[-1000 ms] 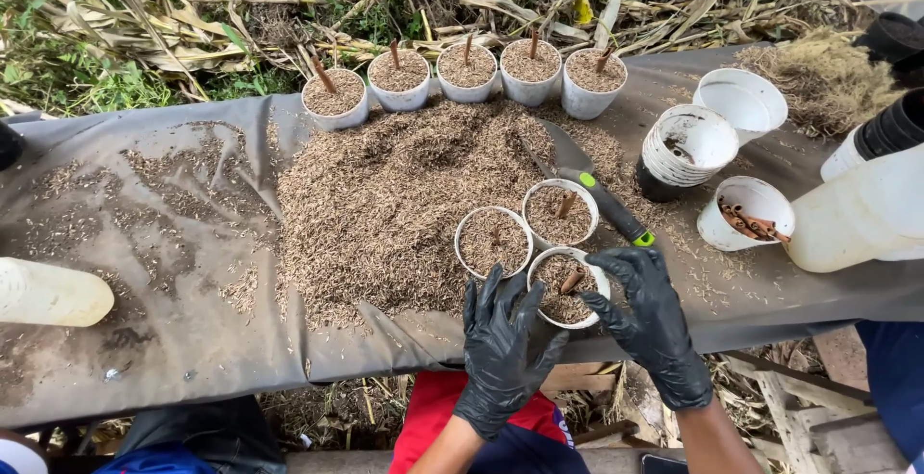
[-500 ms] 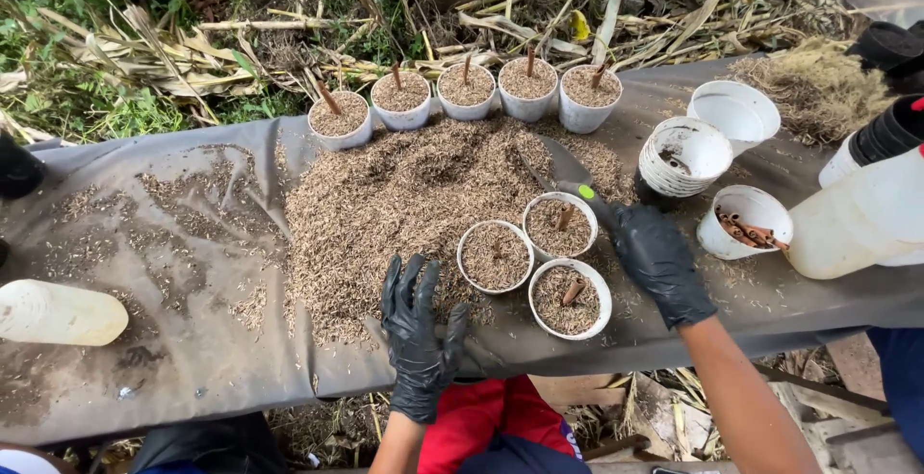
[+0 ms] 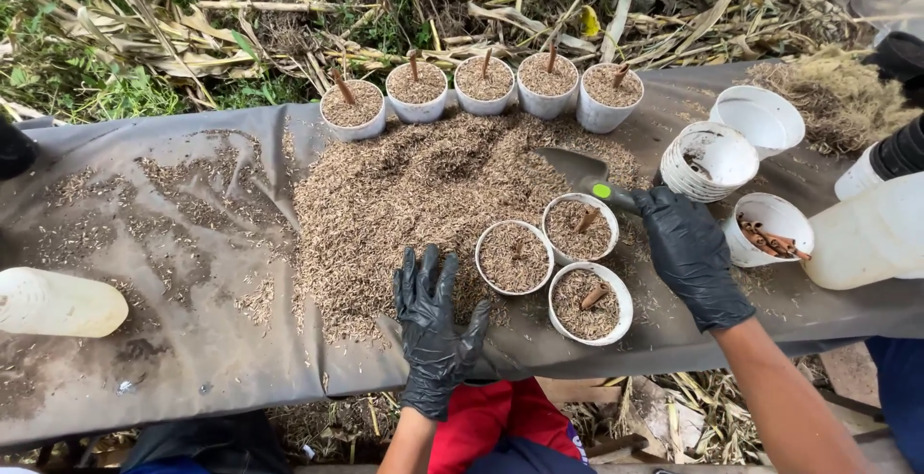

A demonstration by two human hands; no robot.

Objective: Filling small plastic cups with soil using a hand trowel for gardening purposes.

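Note:
Both my hands wear black gloves. My left hand (image 3: 435, 325) lies flat with fingers spread on the near edge of a big heap of brown husks (image 3: 423, 195). My right hand (image 3: 689, 255) grips the handle of a small dark trowel (image 3: 576, 168) whose blade rests on the heap. Between my hands stand three white cups (image 3: 515, 256) filled with husks, two with a brown stick lying in them. A row of several filled white cups (image 3: 486, 84), each with a stick standing upright, lines the far edge.
A grey sheet (image 3: 144, 339) covers the table. Stacked empty white cups (image 3: 710, 158) and a cup of brown sticks (image 3: 767, 231) stand at the right. A white bottle (image 3: 58, 303) lies at left, a large white jug (image 3: 871, 233) at right. Dry stalks lie beyond.
My hands left the nearest cup. The left hand moved left onto the husk heap; the right hand moved up and right and took hold of the trowel handle.

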